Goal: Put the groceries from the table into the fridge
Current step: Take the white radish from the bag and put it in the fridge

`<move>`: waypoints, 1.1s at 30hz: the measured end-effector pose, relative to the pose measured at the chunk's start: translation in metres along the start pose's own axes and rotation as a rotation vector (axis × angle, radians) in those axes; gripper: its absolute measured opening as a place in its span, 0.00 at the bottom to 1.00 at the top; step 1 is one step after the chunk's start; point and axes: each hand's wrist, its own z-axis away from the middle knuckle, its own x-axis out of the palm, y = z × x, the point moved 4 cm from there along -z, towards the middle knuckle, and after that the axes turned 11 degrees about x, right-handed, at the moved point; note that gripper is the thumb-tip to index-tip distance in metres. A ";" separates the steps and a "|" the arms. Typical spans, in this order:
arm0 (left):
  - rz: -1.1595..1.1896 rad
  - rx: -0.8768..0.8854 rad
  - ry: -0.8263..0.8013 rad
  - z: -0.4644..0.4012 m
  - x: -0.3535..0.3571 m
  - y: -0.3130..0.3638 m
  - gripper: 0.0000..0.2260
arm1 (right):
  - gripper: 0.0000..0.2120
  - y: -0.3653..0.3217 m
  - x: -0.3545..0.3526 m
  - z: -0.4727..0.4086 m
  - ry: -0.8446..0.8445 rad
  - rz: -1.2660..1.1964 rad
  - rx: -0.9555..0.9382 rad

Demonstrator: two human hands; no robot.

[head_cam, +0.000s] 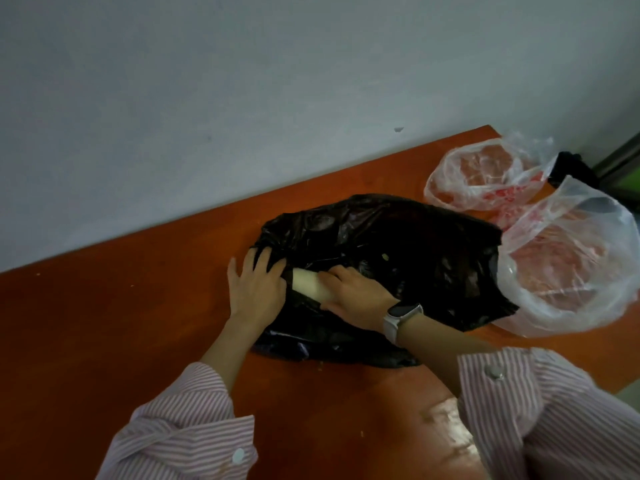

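Head view: on the orange worktop (121, 306) a black bag (398, 258) lies at centre. The left hand (254, 287) clamps the bag's mouth at 9 o'clock; the right hand (353, 292) closes round a pale item (306, 284) half out of it. Two clear bags (568, 271), holding something pinkish, sit at 2 o'clock. The step looks like unpacking. Next: draw the item free. No fridge in sight.

orange table (138, 323), black bag (398, 244), two clear bags (568, 271)
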 end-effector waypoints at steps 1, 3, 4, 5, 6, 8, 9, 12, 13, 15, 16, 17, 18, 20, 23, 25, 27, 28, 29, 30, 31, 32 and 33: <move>-0.004 -0.017 -0.035 0.000 0.001 -0.005 0.15 | 0.28 -0.001 -0.001 -0.003 -0.014 0.011 0.009; 0.040 -0.079 -0.110 0.001 0.003 -0.013 0.20 | 0.29 -0.003 -0.001 -0.010 -0.027 0.036 0.017; 0.084 -0.103 -0.140 0.002 0.005 -0.012 0.23 | 0.29 -0.003 -0.001 -0.013 -0.043 0.030 0.032; 0.137 -0.119 -0.163 0.003 0.006 -0.010 0.25 | 0.28 -0.003 -0.001 -0.016 -0.060 0.011 0.050; 0.194 -0.127 -0.169 0.004 0.005 -0.008 0.27 | 0.27 -0.004 -0.002 -0.019 -0.080 -0.012 0.065; 0.295 -0.134 -0.090 0.004 0.002 -0.005 0.26 | 0.27 -0.007 -0.004 -0.022 -0.123 -0.044 0.091; 0.325 -0.126 -0.030 0.005 -0.001 -0.004 0.24 | 0.28 -0.008 -0.005 -0.023 -0.132 -0.051 0.108; 0.361 -0.084 0.083 0.005 -0.007 -0.003 0.17 | 0.32 -0.008 -0.008 -0.027 -0.147 -0.037 0.175; 0.376 -0.087 0.104 0.005 -0.008 -0.003 0.16 | 0.32 -0.009 -0.007 -0.028 -0.155 -0.028 0.182; 0.395 -0.097 0.126 0.003 -0.008 -0.004 0.19 | 0.31 -0.011 -0.002 -0.030 -0.171 -0.020 0.161; 0.387 -0.090 0.122 0.002 -0.007 -0.005 0.19 | 0.31 -0.011 0.001 -0.030 -0.184 -0.036 0.154; 0.362 -0.072 0.114 0.001 -0.007 -0.006 0.18 | 0.31 -0.011 0.003 -0.031 -0.203 -0.075 0.160; 0.327 -0.048 0.109 0.001 -0.007 -0.006 0.16 | 0.32 -0.011 0.005 -0.033 -0.233 -0.123 0.182; 0.270 -0.009 0.138 0.002 -0.007 -0.007 0.11 | 0.36 -0.008 0.006 -0.035 -0.294 -0.190 0.238; 0.261 0.001 0.185 0.004 -0.004 -0.011 0.08 | 0.35 -0.006 0.010 -0.037 -0.304 -0.181 0.279; 0.300 -0.004 0.219 0.002 -0.011 -0.013 0.07 | 0.33 -0.006 0.009 -0.034 -0.284 -0.159 0.283; 0.317 -0.013 0.268 -0.002 -0.020 -0.015 0.07 | 0.31 -0.006 0.001 -0.027 -0.258 -0.157 0.280; 0.327 -0.022 0.288 -0.004 -0.025 -0.016 0.07 | 0.31 -0.004 -0.006 -0.022 -0.234 -0.159 0.279; 0.345 -0.042 0.297 -0.006 -0.030 -0.017 0.08 | 0.31 -0.003 -0.013 -0.017 -0.199 -0.155 0.273; 0.365 -0.071 0.294 -0.008 -0.033 -0.018 0.09 | 0.32 0.000 -0.020 -0.012 -0.159 -0.151 0.266; 0.380 -0.102 0.277 -0.010 -0.035 -0.020 0.10 | 0.32 0.002 -0.028 -0.005 -0.120 -0.153 0.257; 0.390 -0.123 0.255 -0.011 -0.036 -0.022 0.11 | 0.32 0.005 -0.034 0.001 -0.088 -0.163 0.251; 0.401 -0.128 0.230 -0.011 -0.037 -0.022 0.11 | 0.32 0.007 -0.041 0.008 -0.066 -0.183 0.246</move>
